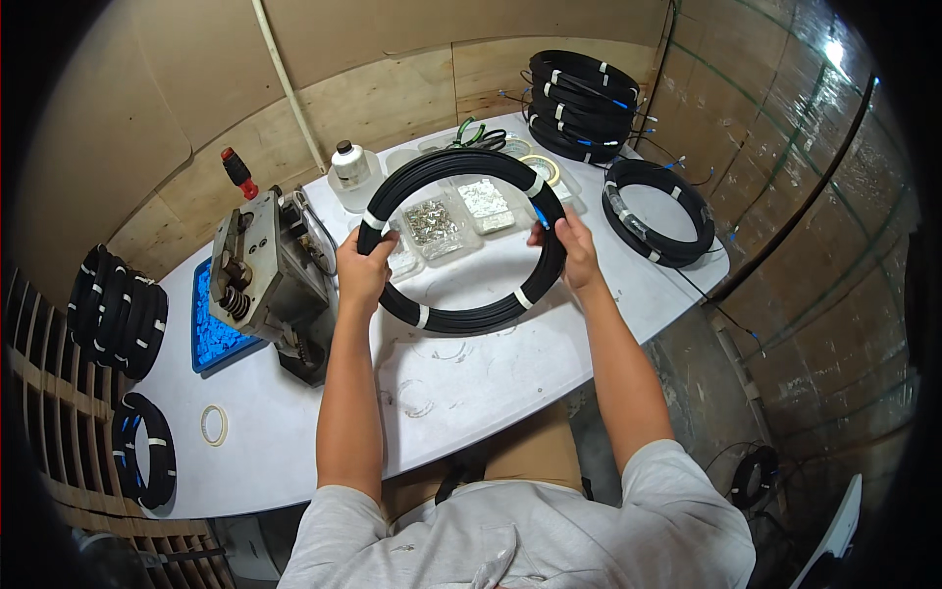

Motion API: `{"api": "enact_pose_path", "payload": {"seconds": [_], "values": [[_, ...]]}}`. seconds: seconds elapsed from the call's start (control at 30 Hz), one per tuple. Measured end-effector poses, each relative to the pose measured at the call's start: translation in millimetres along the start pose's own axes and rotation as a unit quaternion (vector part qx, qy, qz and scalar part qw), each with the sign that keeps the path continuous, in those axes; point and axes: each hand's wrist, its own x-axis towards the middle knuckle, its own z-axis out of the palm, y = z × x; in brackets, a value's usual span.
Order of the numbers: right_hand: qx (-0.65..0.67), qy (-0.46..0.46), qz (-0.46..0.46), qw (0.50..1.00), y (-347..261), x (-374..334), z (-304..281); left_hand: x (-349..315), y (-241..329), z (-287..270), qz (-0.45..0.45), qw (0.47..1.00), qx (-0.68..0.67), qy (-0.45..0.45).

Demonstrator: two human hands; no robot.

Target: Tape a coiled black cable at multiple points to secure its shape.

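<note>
The left hand [363, 267] is gripping the left side of a black cable coil [461, 319], its thumb lying across the ring toward the inner edge. The right hand [576, 253] is closing around the right side of the same coil, the thumb pressing near the outer edge while fingertips are showing inside the ring. The coil is therefore sitting between the two hands in the centre of the frame, facing the camera as a nearly full circle above the white table [451, 383]. White bands are binding it at several spots, and a blue connector [541, 218] is lying along its right side, just beside the right hand.

Through the ring, silvery small parts [432, 222] and a container of white pieces [484, 199] are showing. Left of centre, a metal press [270, 257] is standing beside a blue tray [228, 358], with a red-and-black screwdriver [238, 172] rising behind it. A white bottle [348, 165] is standing at the upper centre-left. A stack of black coils [582, 116] is resting at the upper right, and another coil [648, 175] is lying below it. At the lower left, a tape roll [223, 426] is lying near a further banded coil [162, 461].
</note>
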Motion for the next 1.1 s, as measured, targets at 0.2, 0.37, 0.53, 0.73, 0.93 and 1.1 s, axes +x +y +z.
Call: {"api": "enact_pose_path", "payload": {"seconds": [0.2, 0.37, 0.53, 0.73, 0.93, 1.1], "values": [[0.042, 0.079, 0.003, 0.996, 3, 5, 11, 9, 7, 14, 0.032, 0.996, 0.084, 0.023], [-0.024, 0.157, -0.015, 0.987, 11, 5, 17, 10, 8, 22, 0.081, 0.988, 0.124, 0.054], [-0.112, 0.108, -0.058, 0.986, 7, -5, 18, 18, 3, 11, 0.047, 0.993, 0.104, 0.037], [-0.167, 0.103, -0.040, 0.980, 10, -1, 11, 18, 0, 14, 0.055, 0.993, 0.095, 0.036], [-0.233, 0.111, -0.016, 0.966, 6, 6, 17, 19, -2, 9, 0.047, 0.991, 0.114, 0.055], [-0.092, 0.061, 0.018, 0.994, 5, 9, 10, 16, 0, 10, 0.028, 0.994, 0.098, 0.048]]}}
